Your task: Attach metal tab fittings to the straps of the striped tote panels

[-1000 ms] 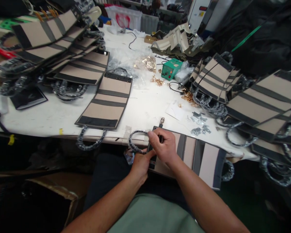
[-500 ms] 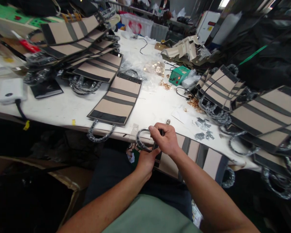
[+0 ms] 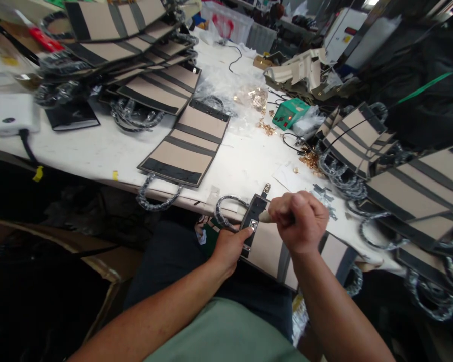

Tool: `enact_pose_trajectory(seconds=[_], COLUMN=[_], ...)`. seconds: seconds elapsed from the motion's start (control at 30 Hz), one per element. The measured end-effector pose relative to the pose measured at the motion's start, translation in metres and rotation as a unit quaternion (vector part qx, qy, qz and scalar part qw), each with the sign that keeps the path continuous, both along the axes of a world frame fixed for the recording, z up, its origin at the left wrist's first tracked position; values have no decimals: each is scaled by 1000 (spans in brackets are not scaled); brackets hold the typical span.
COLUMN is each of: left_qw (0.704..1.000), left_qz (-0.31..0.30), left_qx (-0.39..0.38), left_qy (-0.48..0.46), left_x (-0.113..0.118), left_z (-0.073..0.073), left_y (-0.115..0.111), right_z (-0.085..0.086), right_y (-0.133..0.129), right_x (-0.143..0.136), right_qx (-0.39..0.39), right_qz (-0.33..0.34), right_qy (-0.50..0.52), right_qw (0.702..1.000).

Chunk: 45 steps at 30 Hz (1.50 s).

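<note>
At 8 o'clock, an open carton [image 3: 124, 274]; contents cannot be told. At 12 o'clock, a bin [image 3: 237, 27]; contents unclear. Near centre, the left hand [image 3: 227, 250] grips the 9 o'clock end of the panel [image 3: 269, 247], thumb at the plate [image 3: 253, 224]. Apparent step: plate work, requiring a steady panel. Right hand [image 3: 302, 221]: clenched above the panel; any held item cannot be confirmed.
</note>
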<state>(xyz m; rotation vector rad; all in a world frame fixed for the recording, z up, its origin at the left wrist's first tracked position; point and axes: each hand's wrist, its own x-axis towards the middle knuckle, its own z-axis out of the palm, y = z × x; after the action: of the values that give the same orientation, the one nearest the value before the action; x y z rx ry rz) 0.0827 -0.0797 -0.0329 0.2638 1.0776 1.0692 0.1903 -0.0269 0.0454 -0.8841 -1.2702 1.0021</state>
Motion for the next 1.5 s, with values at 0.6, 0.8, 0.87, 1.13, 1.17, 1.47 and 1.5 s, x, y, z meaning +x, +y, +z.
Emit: enact_pose_trajectory(seconds=[0.6,0.8,0.87,1.13,1.17,1.47,1.5], left_qw=[1000,999,998,880,823,485,480], left_qz=[-17,-36,-58,-153,-120,-321,-330], left_qx=[-16,-31,-30,188,237,455,448], left_qy=[19,25,26,409,503,674,679], left_x=[-1,-6,-11,-69,-74,-36,-34], left_z=[-4,5,12,27,29,38,36], left_y=[1,2,2,-15,-16,46,51], right_z=[-1,-26,-34,-37,-37,-35,-35], right_y=[8,5,5,13,12,12,12], right_x=[35,55,52,49,49,46,46], right_qx=[-84,-81,-77,-76,-75,-75,-76], right_qz=[-69,-71,-80,-76,-74,-71,-71], right_qy=[-321,-565,-587,-611,-614,-624,-625], right_qw=[941,818,802,784,782,774,773])
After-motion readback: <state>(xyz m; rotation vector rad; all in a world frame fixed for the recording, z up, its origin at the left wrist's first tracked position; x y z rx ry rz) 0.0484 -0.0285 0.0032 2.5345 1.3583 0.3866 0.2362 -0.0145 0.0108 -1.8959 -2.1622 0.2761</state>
